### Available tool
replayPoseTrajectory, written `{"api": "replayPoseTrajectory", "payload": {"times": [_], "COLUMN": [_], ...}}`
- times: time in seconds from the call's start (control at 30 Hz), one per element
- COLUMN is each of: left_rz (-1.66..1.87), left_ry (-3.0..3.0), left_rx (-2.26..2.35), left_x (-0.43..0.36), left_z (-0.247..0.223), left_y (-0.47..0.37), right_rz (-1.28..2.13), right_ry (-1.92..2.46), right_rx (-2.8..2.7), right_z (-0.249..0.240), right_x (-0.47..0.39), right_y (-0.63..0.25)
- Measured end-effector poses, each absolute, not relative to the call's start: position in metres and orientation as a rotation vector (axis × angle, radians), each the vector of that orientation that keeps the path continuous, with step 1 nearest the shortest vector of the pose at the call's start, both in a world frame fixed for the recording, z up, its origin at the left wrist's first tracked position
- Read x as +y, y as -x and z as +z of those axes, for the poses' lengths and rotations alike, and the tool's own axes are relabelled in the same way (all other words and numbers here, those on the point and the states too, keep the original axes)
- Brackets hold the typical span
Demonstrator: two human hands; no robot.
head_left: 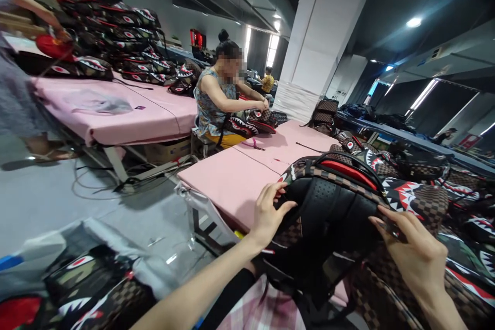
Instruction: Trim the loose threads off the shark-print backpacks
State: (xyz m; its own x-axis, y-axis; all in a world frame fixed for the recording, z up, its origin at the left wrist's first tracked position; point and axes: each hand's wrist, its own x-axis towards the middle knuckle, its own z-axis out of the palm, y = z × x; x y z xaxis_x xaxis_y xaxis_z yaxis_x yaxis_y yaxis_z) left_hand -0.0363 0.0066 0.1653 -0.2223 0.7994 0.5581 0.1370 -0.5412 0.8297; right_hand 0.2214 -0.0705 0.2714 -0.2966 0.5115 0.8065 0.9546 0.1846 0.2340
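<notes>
A black backpack (328,206) with brown checkered trim and a red-lined top stands in front of me, its padded strap side turned my way. On its left edge my left hand (268,211) grips the side, thumb on the black padding and fingers round the far side. My right hand (412,242) pinches the upper right edge between thumb and fingers. A black carry handle (350,157) arches over the top. The lower part of the backpack is dark and hard to make out near my lap.
Several shark-mouth backpacks (410,201) crowd the right side. Across the pink table (228,175) a seated co-worker (218,93) handles another bag. More backpacks are stacked on the left table (154,108), where another person stands. A plastic-lined container (150,268) with bags sits at lower left.
</notes>
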Motion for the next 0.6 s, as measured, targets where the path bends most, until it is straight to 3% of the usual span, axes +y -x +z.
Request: {"api": "replayPoseTrajectory", "payload": {"times": [0.17, 0.4, 0.6], "left_rz": [1.873, 1.789, 1.512], "left_ry": [-1.5, -1.522, -0.982], "left_rx": [1.145, 1.156, 0.769], "left_x": [0.021, 0.03, 0.034], "left_z": [0.178, 0.188, 0.2], "left_y": [0.025, 0.033, 0.039], "right_rz": [-1.243, -1.055, -1.14], "right_ry": [1.539, 1.282, 1.217], "right_rx": [-1.861, -2.077, -2.135], "right_z": [0.289, 0.291, 0.291], "right_x": [-0.075, -0.046, -0.026], "right_y": [-0.177, -0.116, -0.092]}}
